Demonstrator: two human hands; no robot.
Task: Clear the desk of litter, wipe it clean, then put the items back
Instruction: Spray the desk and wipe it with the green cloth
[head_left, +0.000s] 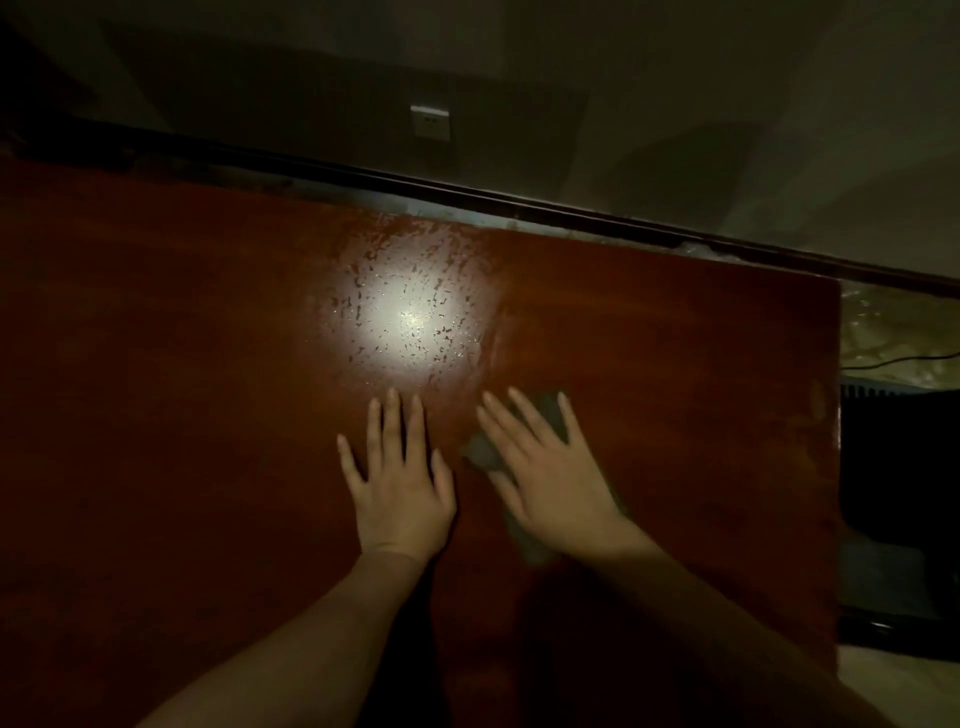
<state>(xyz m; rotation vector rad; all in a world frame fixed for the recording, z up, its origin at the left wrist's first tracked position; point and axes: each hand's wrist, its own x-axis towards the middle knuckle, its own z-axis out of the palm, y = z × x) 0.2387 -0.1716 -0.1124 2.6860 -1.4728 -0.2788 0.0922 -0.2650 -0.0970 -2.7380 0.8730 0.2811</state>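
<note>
A reddish-brown wooden desk (182, 364) fills the view in dim light. A bright reflection with wet streaks lies near its middle back. My left hand (397, 475) rests flat on the desk top, fingers straight and spread. My right hand (550, 473) lies just to its right, pressing flat on a dark grey cloth (483, 452). The cloth shows between my fingers and below my palm; most of it is hidden under the hand.
The desk's right edge (837, 467) drops to a dark black unit (893, 467) on the floor. A wall socket (430, 122) sits on the wall behind the desk. A thin black cable (904, 358) runs over plastic sheeting at the far right.
</note>
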